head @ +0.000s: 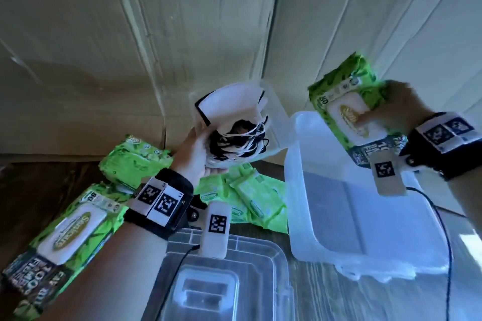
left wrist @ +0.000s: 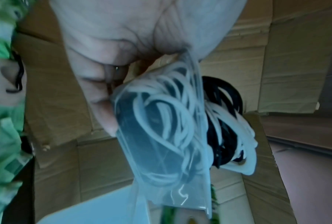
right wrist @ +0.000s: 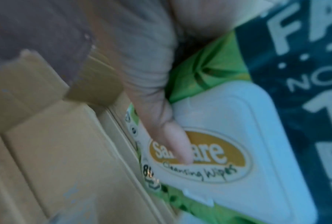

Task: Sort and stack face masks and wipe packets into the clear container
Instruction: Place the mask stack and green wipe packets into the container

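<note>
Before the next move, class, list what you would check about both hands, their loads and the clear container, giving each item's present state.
1. Right hand grips wipe packet, thumb on its white lid: ok.
2. Left hand holds bag of face masks: ok.
3. Clear container open and nothing inside: ok.
4. Wipe packet held over the container: ok.
5. Container lid lies clear of the container: ok.
6. Mask bag sealed: cannot tell.
</note>
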